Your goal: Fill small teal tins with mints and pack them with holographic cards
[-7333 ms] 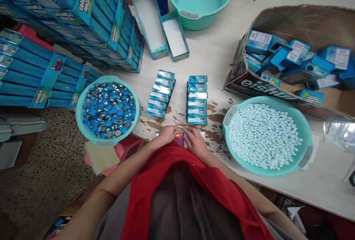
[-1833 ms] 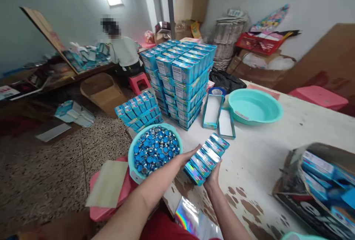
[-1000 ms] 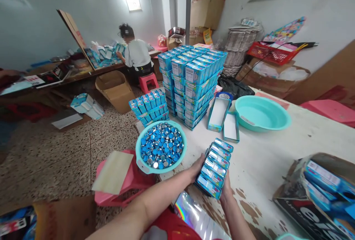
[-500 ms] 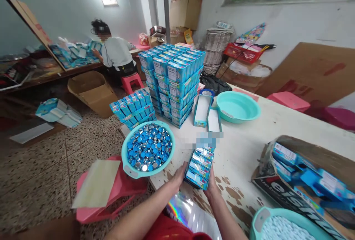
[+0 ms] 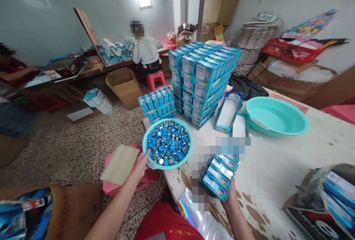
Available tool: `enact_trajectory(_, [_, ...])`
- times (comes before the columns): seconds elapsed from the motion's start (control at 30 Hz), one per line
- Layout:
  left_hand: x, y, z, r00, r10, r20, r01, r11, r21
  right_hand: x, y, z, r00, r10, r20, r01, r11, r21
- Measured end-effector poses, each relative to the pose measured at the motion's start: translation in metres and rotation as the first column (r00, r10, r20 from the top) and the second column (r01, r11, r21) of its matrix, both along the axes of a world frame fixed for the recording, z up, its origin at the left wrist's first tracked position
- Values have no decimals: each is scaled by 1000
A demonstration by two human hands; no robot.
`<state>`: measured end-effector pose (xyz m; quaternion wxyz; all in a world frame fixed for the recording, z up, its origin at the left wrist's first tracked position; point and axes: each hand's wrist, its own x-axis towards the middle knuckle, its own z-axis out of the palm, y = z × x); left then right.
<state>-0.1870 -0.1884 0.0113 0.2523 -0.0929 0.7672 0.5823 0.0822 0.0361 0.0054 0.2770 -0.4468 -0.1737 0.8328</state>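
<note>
My right hand (image 5: 230, 195) grips a display tray of blue caramel packs (image 5: 219, 175) from its right side, tilted above the table. The packs stand side by side in a row in the tray. At the left, my left hand (image 5: 142, 161) is closed at the rim of a turquoise basin (image 5: 148, 163), its fingertips over the edge and part of the grip hidden. The basin is full of small round blue and silver tins (image 5: 166, 142) and sits at the table's corner.
Stacked blue trays (image 5: 205, 81) rise behind the basin, beside a smaller stack (image 5: 156, 105). Further right are an open tray (image 5: 229, 112) and another turquoise basin (image 5: 277, 116). A pink stool (image 5: 111, 186) stands left of the table. Co-workers (image 5: 146, 51) sit at the far bench.
My left hand has let go of the tray and moved left to the basin's rim. My right hand still holds the tray. The view has turned left.
</note>
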Motion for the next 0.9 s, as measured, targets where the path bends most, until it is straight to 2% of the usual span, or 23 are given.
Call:
enact_trajectory(0.07, [-4,3,-9,978,42,203,-78,982,173,0,0,-1,1000,5,-6,-5,1000,-5])
enact_trajectory(0.17, [-6,4,-17,945,48,324,-137,956,259,-1,-1,0,1000,-20,-9,20,1000,8])
enact_trajectory(0.37, [-20,2,-26,941,0,339,-91,963,254,-7,-2,0,999,-45,-25,46,998,41])
enact_trajectory(0.53, [-20,11,-19,921,38,388,-163,942,294,-4,-3,-6,996,-39,79,32,996,87])
enact_trajectory(0.67, [-4,14,-16,899,111,423,-256,917,305,3,0,-18,981,-35,192,3,986,164])
enact_trajectory(0.83, [40,8,-33,848,280,449,-428,862,271,14,13,-37,951,21,309,-102,964,247])
enact_trajectory(0.9, [59,3,-38,825,321,466,-472,844,255,25,12,-48,936,95,338,-185,952,245])
